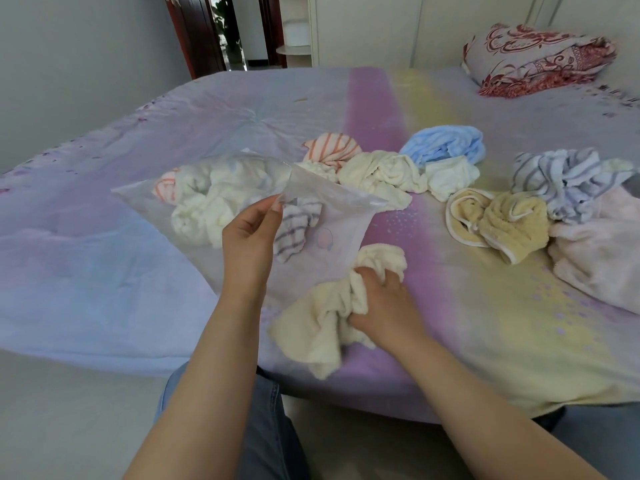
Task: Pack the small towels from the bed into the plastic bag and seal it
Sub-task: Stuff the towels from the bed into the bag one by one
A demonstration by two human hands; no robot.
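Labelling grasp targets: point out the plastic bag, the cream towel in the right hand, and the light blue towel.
plastic bag (332, 199), head view, on its raised open rim.
cream towel (322, 327), head view, on the loose part left of the right hand.
light blue towel (446, 145), head view, on its middle folds.

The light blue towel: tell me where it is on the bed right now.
In the head view, the light blue towel lies loose on the bed, right of centre, behind a cream towel and right of the orange-striped towel, outside the plastic bag.

No text, label, brand or number can be read anywhere.
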